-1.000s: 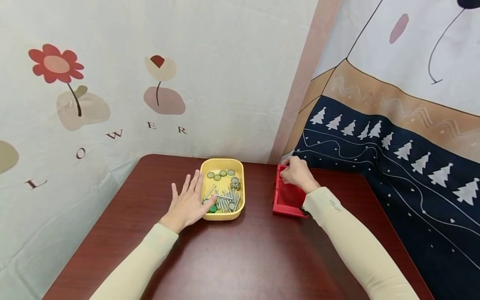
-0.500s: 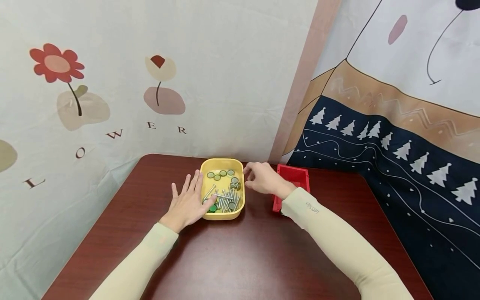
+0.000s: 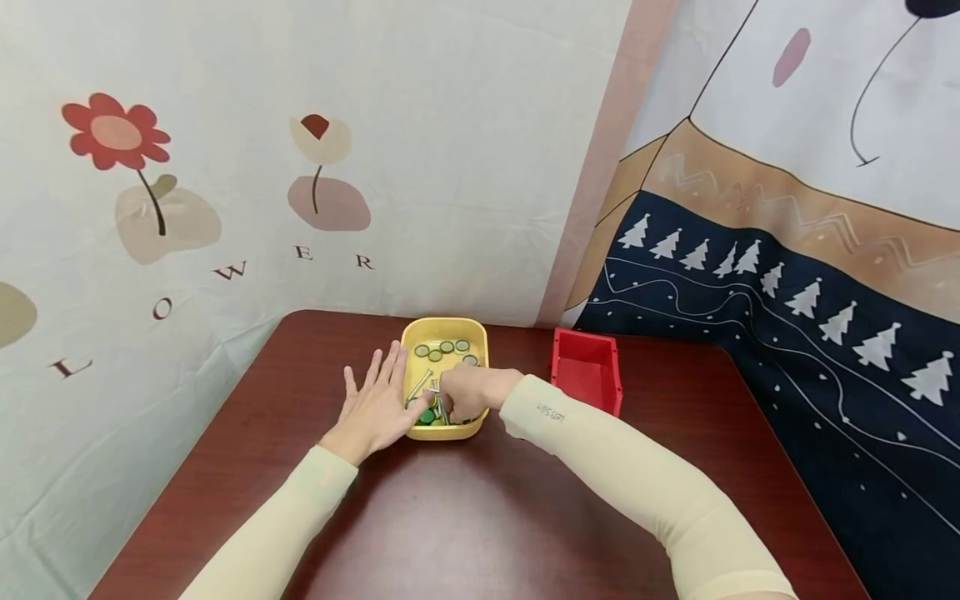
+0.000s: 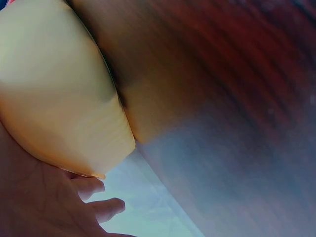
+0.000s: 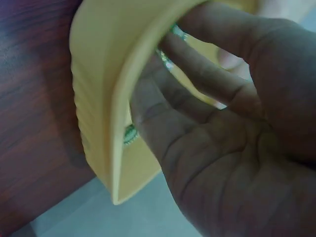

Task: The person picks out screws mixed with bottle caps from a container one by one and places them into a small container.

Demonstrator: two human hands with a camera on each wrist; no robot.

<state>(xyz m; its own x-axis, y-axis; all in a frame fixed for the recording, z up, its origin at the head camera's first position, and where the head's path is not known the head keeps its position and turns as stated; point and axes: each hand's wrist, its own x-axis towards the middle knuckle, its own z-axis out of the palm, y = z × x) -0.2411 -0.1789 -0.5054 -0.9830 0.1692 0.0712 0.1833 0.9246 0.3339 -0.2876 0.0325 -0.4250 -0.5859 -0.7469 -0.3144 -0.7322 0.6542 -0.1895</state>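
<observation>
A yellow plastic box (image 3: 446, 433) holds several bottle caps (image 3: 436, 356), a green cap (image 3: 427, 416) among them, and a heap of long silver screws (image 3: 419, 384). My left hand (image 3: 373, 414) rests with spread, straight fingers along the box's left wall, its thumb over the near left corner. My right hand (image 3: 468, 390) reaches over the right rim, fingers pointing down among the screws. In the right wrist view, the box wall (image 5: 101, 98) hides the right fingertips; I cannot tell whether they pinch a screw.
To the right stands a red plastic bin (image 3: 587, 377) with nothing visible on its floor. Both containers are on a dark red-brown wooden table (image 3: 450, 517). Printed cloths (image 3: 465, 167) hang right behind the table's far edge and along its right side.
My right hand has moved left from over the red bin, across the gap, and down into the yellow box. The left hand and both containers have stayed in place.
</observation>
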